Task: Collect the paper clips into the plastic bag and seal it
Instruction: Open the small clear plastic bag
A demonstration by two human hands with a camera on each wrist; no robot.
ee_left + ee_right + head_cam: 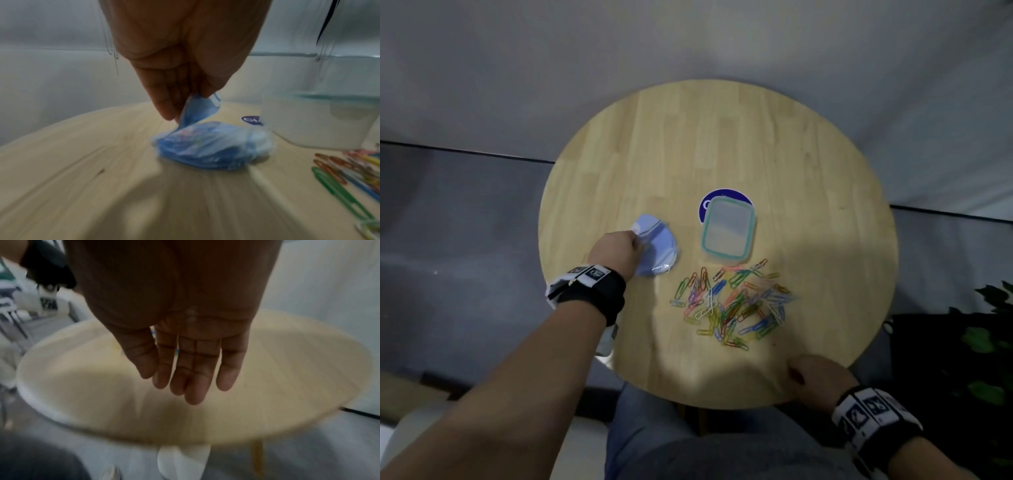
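A bluish plastic bag (657,248) (213,146) lies folded on the left of the round wooden table (722,144). My left hand (619,251) (185,100) pinches the bag's top edge and lifts that corner. Several coloured paper clips (732,301) (345,172) lie in a loose pile right of the bag, towards the table's front. My right hand (813,375) (191,374) hovers over the table's near right edge with straight fingers and holds nothing.
A clear plastic container with a teal-rimmed lid (727,231) (316,120) stands behind the clips, partly over a round dark-blue sticker (710,198). Dark green leaves (989,335) show at the right, off the table. My lap is below the table's front edge.
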